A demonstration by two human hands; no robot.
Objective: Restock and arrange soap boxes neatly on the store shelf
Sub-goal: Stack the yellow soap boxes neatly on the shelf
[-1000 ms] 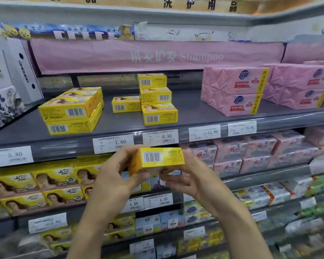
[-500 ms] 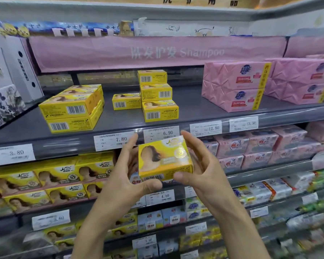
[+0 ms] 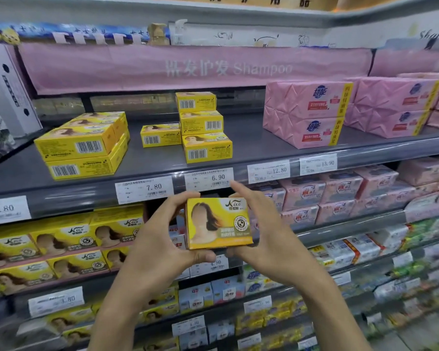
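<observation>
A small yellow cardboard soap box [image 3: 218,222] is gripped edgewise by left hand [image 3: 160,239] and right hand [image 3: 269,239]. It is best laid barcode-outward on the grey metal shelf [image 3: 249,141].

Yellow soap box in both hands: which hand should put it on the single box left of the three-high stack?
Left, probably. The left hand grips the yellow soap box on the side nearer the single box; the right hand would have to cross past the three-high stack.

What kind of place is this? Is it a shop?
Most likely a shop's soap aisle: price tags line the shelf edges, a pink banner reads Shampoo, and matching soap boxes sit stacked in rows.
</observation>
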